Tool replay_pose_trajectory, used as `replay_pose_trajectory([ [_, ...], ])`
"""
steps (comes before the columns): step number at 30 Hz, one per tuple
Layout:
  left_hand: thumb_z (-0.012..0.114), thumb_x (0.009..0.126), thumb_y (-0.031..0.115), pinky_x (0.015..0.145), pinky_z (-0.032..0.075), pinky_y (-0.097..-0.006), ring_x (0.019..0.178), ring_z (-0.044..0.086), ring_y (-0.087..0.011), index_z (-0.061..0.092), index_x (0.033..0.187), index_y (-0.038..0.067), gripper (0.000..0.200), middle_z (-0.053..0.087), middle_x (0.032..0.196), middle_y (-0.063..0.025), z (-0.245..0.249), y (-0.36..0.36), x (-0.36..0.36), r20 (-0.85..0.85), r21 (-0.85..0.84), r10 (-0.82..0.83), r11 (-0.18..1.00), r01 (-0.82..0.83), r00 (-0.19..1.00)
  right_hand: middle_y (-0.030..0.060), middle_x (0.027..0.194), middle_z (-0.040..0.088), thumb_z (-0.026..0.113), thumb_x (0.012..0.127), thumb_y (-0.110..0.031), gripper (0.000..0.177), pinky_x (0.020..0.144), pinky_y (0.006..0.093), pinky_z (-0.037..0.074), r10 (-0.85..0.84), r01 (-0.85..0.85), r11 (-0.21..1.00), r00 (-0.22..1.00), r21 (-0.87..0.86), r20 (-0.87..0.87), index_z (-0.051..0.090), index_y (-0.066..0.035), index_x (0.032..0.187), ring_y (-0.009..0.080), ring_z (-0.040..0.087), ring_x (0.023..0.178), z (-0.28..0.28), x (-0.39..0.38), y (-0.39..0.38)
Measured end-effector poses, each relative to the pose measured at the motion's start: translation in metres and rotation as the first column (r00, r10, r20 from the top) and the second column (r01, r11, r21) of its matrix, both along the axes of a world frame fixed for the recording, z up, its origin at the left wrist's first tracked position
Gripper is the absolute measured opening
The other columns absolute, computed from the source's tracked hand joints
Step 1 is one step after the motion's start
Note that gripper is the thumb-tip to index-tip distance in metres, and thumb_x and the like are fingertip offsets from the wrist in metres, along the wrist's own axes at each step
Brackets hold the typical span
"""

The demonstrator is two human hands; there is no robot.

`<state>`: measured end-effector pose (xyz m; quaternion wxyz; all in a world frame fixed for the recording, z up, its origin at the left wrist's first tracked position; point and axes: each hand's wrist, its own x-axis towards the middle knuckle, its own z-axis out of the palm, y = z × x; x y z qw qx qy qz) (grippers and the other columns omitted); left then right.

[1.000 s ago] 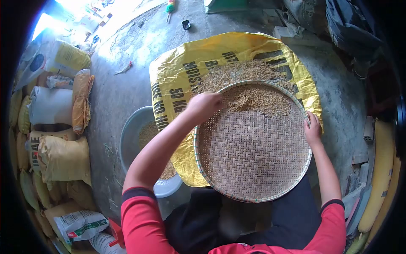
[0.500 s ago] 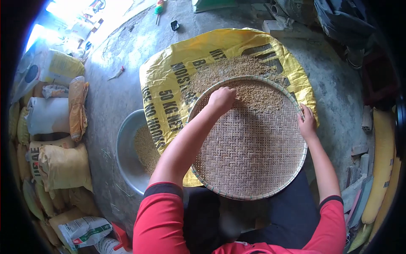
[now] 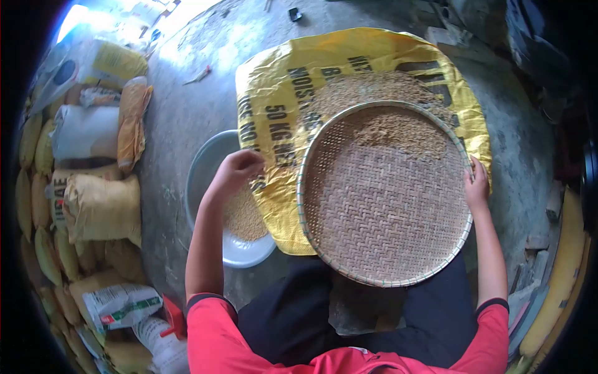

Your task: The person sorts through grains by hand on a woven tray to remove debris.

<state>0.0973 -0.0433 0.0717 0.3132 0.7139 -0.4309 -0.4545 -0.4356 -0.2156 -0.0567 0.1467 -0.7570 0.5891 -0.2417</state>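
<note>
A round woven winnowing tray (image 3: 380, 218) rests over my lap and the near part of a yellow sack. My right hand (image 3: 478, 182) grips its rim at the right side. Husked-looking grain (image 3: 405, 132) lies in the tray's far part, while its near part shows bare weave. My left hand (image 3: 242, 168) is above the gap between the grey metal basin (image 3: 198, 163) and the yellow sack, its fingers curled together. Whatever is in those fingers is hidden. Inside the basin, below that hand, there is pale grain (image 3: 245, 216).
The yellow printed sack (image 3: 280, 215) lies flat on the concrete floor (image 3: 168, 137), with more grain (image 3: 361, 87) spread on it beyond the tray. Filled sacks (image 3: 103, 209) are stacked along the left. Long yellow bundles (image 3: 554, 293) and blocks line the right.
My left hand has moved from the grain in the tray leftward to above the basin. My right hand still holds the rim. The whole view has shifted slightly.
</note>
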Motion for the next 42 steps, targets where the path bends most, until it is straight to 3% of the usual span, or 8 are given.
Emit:
replay_pose_trajectory([
  [2, 0.060, 0.080, 0.002, 0.071, 0.047, -0.0250, 0.078, 0.057, -0.0108, 0.062, 0.093, -0.002, 0.014, 0.063, 0.085, -0.0047, -0.018, 0.043, 0.037, 0.000, 0.042, 0.080, 0.996, -0.080, 0.997, 0.0142, 0.105, 0.054, 0.056, 0.079, -0.006, 0.040, 0.081, 0.0360, 0.044, 0.016, -0.016, 1.000, 1.000, -0.001, -0.007, 0.049, -0.007, 0.118, 0.0297, 0.054, 0.096, -0.003, -0.002, -0.002],
  [5, 0.058, 0.080, 0.010, 0.073, 0.047, -0.0284, 0.078, 0.060, -0.0147, 0.064, 0.103, 0.000, 0.026, 0.066, 0.091, -0.0099, -0.055, 0.102, 0.071, 0.566, 0.255, 0.040, 0.941, -0.221, 0.824, 0.0144, 0.105, 0.054, 0.055, 0.080, -0.004, 0.040, 0.082, 0.0356, 0.043, 0.044, -0.044, 0.999, 0.999, 0.010, -0.014, 0.049, -0.006, 0.119, 0.0297, 0.054, 0.096, -0.004, -0.005, -0.003],
  [8, 0.058, 0.081, 0.013, 0.074, 0.047, -0.0297, 0.081, 0.061, -0.0171, 0.064, 0.104, 0.002, 0.026, 0.066, 0.092, -0.0125, -0.046, 0.096, 0.059, 0.530, 0.412, 0.056, 0.855, -0.315, 0.846, 0.0142, 0.106, 0.054, 0.055, 0.079, -0.003, 0.041, 0.084, 0.0354, 0.042, 0.026, -0.025, 1.000, 0.998, 0.014, -0.058, 0.048, -0.005, 0.119, 0.0301, 0.053, 0.098, -0.008, -0.006, -0.005],
  [14, 0.058, 0.083, 0.016, 0.074, 0.049, -0.0335, 0.084, 0.063, -0.0258, 0.062, 0.100, 0.001, 0.023, 0.064, 0.091, -0.0184, -0.023, 0.028, 0.024, 0.641, -0.151, 0.252, 0.967, -0.203, 0.725, 0.0148, 0.107, 0.053, 0.055, 0.079, -0.003, 0.042, 0.085, 0.0360, 0.042, 0.040, -0.041, 0.999, 0.996, -0.019, -0.077, 0.047, -0.006, 0.120, 0.0307, 0.053, 0.099, -0.006, -0.005, -0.004],
  [19, 0.058, 0.083, 0.009, 0.073, 0.049, -0.0317, 0.080, 0.063, -0.0223, 0.059, 0.106, 0.004, 0.023, 0.065, 0.090, -0.0125, -0.010, -0.050, -0.044, 0.543, -0.191, -0.057, 0.963, 0.189, 0.838, 0.0148, 0.106, 0.053, 0.055, 0.079, -0.004, 0.040, 0.083, 0.0362, 0.043, 0.017, -0.017, 1.000, 0.997, -0.002, -0.077, 0.048, -0.006, 0.119, 0.0308, 0.053, 0.098, -0.004, -0.005, -0.003],
  [29, 0.063, 0.076, 0.018, 0.082, 0.047, -0.0384, 0.093, 0.057, -0.0298, 0.058, 0.108, 0.007, 0.034, 0.060, 0.101, -0.0130, -0.067, -0.159, -0.140, 0.657, -0.082, -0.491, 0.709, 0.701, 0.573, 0.0130, 0.105, 0.054, 0.055, 0.079, -0.004, 0.040, 0.080, 0.0358, 0.045, 0.012, -0.012, 1.000, 0.999, -0.015, -0.037, 0.048, -0.009, 0.119, 0.0295, 0.055, 0.095, -0.001, -0.001, -0.001],
  [39, 0.058, 0.078, 0.018, 0.072, 0.047, -0.0412, 0.085, 0.058, -0.0301, 0.060, 0.086, 0.008, 0.013, 0.060, 0.081, -0.0112, -0.099, -0.165, -0.167, 0.774, -0.061, -0.395, 0.732, 0.678, 0.495, 0.0126, 0.103, 0.055, 0.056, 0.079, -0.006, 0.040, 0.078, 0.0370, 0.045, 0.000, -0.001, 1.000, 0.999, -0.027, -0.036, 0.049, -0.009, 0.117, 0.0311, 0.055, 0.093, -0.001, -0.001, -0.001],
  [42, 0.056, 0.079, 0.017, 0.071, 0.047, -0.0409, 0.080, 0.058, -0.0312, 0.060, 0.084, 0.007, 0.012, 0.059, 0.080, -0.0128, -0.084, -0.158, -0.158, 0.667, -0.182, -0.365, 0.766, 0.616, 0.650, 0.0127, 0.104, 0.055, 0.056, 0.079, -0.006, 0.040, 0.078, 0.0367, 0.045, -0.015, 0.016, 1.000, 0.999, 0.010, -0.047, 0.049, -0.009, 0.117, 0.0309, 0.055, 0.093, 0.000, -0.001, -0.001],
])
